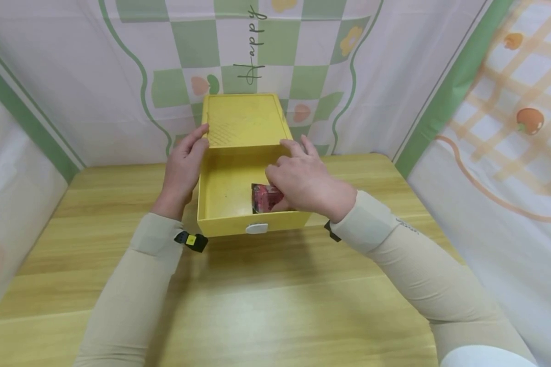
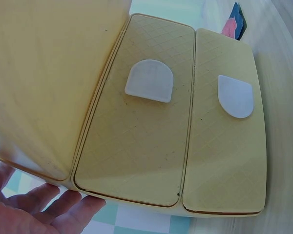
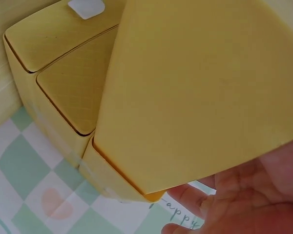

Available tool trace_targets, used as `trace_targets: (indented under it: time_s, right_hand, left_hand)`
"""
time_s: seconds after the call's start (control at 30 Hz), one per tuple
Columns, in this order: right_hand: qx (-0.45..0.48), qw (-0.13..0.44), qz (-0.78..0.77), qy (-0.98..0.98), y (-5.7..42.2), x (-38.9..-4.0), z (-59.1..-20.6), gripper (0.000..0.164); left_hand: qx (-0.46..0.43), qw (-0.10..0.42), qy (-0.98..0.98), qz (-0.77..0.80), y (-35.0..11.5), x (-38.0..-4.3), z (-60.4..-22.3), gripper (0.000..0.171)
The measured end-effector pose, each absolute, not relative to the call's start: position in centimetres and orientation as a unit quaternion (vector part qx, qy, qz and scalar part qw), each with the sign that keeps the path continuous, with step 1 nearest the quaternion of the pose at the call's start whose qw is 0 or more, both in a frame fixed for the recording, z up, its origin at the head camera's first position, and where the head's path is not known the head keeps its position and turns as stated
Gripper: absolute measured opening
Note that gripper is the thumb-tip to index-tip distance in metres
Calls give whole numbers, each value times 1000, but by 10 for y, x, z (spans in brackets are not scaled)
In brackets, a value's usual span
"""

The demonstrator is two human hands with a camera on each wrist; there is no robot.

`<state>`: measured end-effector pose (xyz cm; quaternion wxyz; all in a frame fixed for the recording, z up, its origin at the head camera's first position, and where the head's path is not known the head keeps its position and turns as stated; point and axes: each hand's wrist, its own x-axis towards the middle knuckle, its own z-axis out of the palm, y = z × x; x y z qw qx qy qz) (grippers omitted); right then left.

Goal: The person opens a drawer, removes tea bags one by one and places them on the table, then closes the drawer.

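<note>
- Yellow plastic is what both of my hands are working on: a drawer box [image 1: 245, 127] is standing at the far middle of the wooden table [image 1: 257, 306], against the checked cloth backdrop [image 1: 119, 66].
- The top drawer [image 1: 225, 193] is standing pulled out toward me, with its white handle [image 1: 256, 228] facing my body. Its long axis is running from me toward the backdrop.
- My left hand [image 1: 183, 168] is resting flat against the left side of the box, with fingers straight and relaxed, the fingertips lying at the top left edge. It is gripping nothing.
- My right hand [image 1: 303, 178] is reaching into the open drawer from the right. Its fingers are curling round a small red packet [image 1: 264, 198], which is sitting low in the drawer at the right front corner.
- The packet is lying directly under my right hand and well apart from my left hand, so the right hand is the nearer one.
- The left wrist view is showing two closed lower drawer fronts [image 2: 136, 131], each with a white handle.
- I cannot tell whether the packet is touching the drawer floor.
</note>
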<state>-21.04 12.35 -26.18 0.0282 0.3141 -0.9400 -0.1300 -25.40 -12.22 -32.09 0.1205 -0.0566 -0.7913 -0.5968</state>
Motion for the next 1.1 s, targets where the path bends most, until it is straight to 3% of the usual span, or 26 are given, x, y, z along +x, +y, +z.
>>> trace_targets:
  time_s: [0.27,1.1]
  right_hand:
    - [304,28,-84,-949,129,-210,-259,46]
    - [315,31,-31,-948,142,-205,-250,16]
  left_hand:
    - [-58,122,-792,-595,-121,-254,-320,49]
    - [-44,119,-795,-593,-120,-252,-321,49]
